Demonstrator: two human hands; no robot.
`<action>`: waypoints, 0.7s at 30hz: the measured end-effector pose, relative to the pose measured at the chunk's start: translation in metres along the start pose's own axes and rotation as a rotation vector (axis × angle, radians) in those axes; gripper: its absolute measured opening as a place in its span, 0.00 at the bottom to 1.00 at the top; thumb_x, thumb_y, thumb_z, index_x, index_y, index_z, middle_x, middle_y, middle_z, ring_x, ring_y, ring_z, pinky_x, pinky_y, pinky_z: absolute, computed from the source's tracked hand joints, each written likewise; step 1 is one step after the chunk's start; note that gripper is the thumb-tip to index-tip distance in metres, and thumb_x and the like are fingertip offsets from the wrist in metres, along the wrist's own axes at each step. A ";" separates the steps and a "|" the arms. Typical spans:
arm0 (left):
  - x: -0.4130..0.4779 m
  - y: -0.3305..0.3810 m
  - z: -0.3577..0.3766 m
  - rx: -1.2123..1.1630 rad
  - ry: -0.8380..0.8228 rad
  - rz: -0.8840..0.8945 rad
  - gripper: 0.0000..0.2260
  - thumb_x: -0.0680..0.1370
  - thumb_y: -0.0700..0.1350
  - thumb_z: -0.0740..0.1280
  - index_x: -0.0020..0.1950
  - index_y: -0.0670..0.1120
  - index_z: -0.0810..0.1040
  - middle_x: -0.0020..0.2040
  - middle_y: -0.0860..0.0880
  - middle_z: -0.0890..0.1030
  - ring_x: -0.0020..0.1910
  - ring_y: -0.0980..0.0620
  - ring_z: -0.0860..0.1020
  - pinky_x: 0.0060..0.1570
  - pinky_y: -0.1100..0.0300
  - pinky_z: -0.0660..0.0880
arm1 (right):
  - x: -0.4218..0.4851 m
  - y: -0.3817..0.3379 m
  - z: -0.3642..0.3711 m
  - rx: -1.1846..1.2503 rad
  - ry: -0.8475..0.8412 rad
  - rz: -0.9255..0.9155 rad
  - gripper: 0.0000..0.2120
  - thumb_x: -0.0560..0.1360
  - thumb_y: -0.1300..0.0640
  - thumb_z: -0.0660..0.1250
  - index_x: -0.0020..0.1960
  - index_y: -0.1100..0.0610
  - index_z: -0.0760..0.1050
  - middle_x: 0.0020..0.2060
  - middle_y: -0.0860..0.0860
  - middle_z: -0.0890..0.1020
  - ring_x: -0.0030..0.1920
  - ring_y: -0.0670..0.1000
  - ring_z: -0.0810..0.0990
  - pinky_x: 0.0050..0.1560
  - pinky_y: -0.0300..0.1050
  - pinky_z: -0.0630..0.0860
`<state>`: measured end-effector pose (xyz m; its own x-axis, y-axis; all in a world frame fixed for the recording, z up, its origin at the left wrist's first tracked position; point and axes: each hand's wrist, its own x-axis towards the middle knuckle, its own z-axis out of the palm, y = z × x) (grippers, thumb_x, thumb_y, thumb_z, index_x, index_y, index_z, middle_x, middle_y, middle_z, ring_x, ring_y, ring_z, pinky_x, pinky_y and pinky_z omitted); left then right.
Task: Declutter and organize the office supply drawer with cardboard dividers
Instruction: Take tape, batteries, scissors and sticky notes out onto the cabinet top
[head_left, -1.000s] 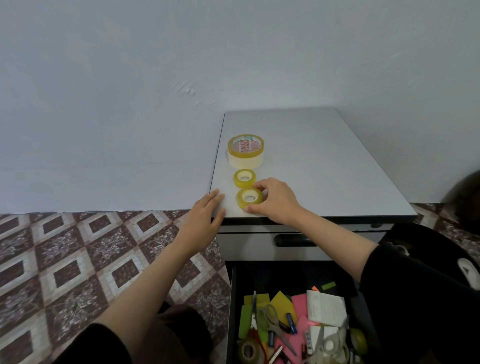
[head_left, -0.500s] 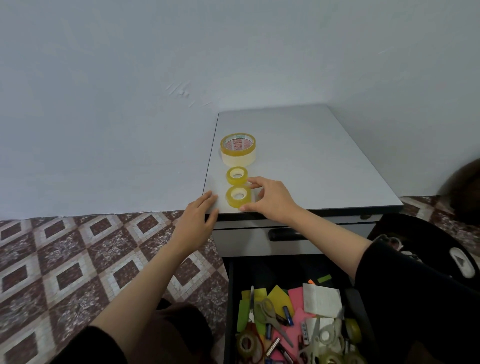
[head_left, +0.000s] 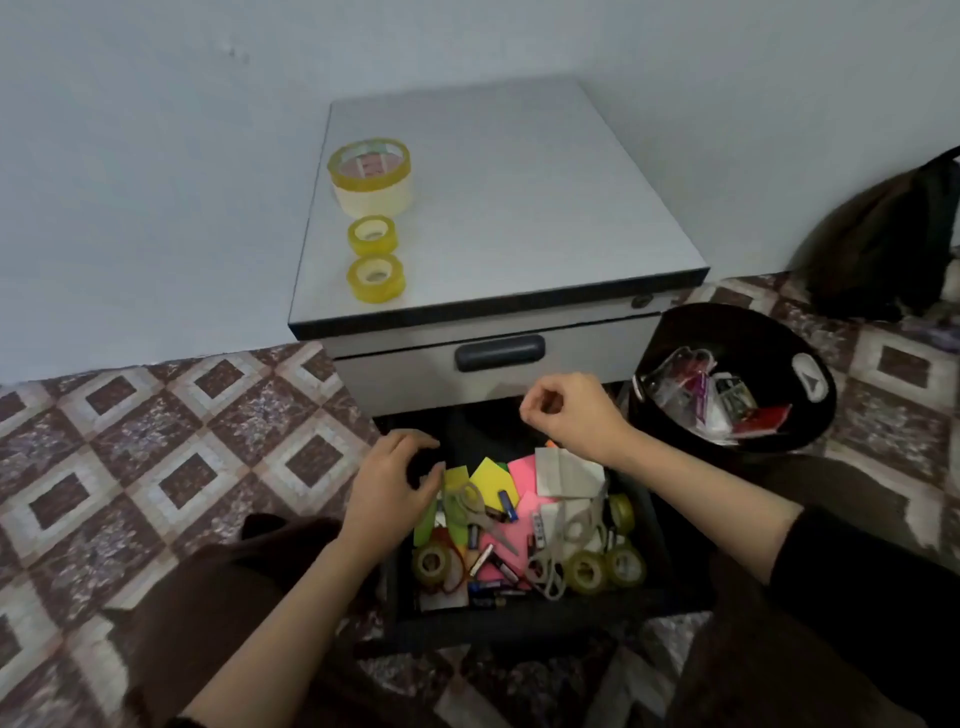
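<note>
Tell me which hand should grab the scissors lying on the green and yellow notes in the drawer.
Left. The left hand is at the open drawer's left side, fingertips beside the scissors. The right hand is curled farther back, over the drawer's rear.

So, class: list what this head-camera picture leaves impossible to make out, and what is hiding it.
Head view only:
- Right hand: fingers curled; whether they pinch anything is too small to tell.
- Left hand: its fingertips hide what they touch.
- Drawer back: too dark to see.
- Big tape roll label: blurred.
- Dark bundle on the right: cut off by the frame edge.
</note>
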<state>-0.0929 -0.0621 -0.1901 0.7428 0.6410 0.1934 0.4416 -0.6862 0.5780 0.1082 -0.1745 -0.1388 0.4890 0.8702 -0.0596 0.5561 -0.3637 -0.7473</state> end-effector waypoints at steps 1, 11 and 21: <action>-0.002 -0.001 0.011 -0.012 -0.057 -0.033 0.15 0.71 0.49 0.65 0.51 0.42 0.80 0.49 0.46 0.79 0.50 0.49 0.78 0.51 0.59 0.73 | -0.004 0.014 0.004 -0.028 -0.018 0.036 0.03 0.70 0.65 0.69 0.39 0.60 0.80 0.35 0.51 0.81 0.32 0.41 0.75 0.37 0.32 0.70; -0.009 -0.033 0.073 0.557 -0.695 -0.093 0.19 0.74 0.50 0.65 0.64 0.48 0.73 0.64 0.48 0.73 0.67 0.48 0.66 0.72 0.47 0.48 | -0.037 0.117 0.048 -0.422 -0.466 0.343 0.13 0.70 0.55 0.70 0.52 0.59 0.78 0.49 0.55 0.81 0.51 0.54 0.79 0.50 0.45 0.76; -0.019 -0.050 0.084 0.787 -0.851 0.015 0.15 0.75 0.51 0.61 0.61 0.50 0.73 0.54 0.49 0.79 0.59 0.49 0.73 0.72 0.44 0.40 | -0.051 0.133 0.086 -0.574 -0.627 0.392 0.23 0.67 0.45 0.74 0.54 0.58 0.73 0.54 0.54 0.77 0.53 0.54 0.77 0.41 0.42 0.70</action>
<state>-0.0869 -0.0688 -0.2899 0.7168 0.3973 -0.5730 0.3986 -0.9077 -0.1308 0.0992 -0.2389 -0.2916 0.3536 0.6099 -0.7092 0.7566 -0.6323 -0.1665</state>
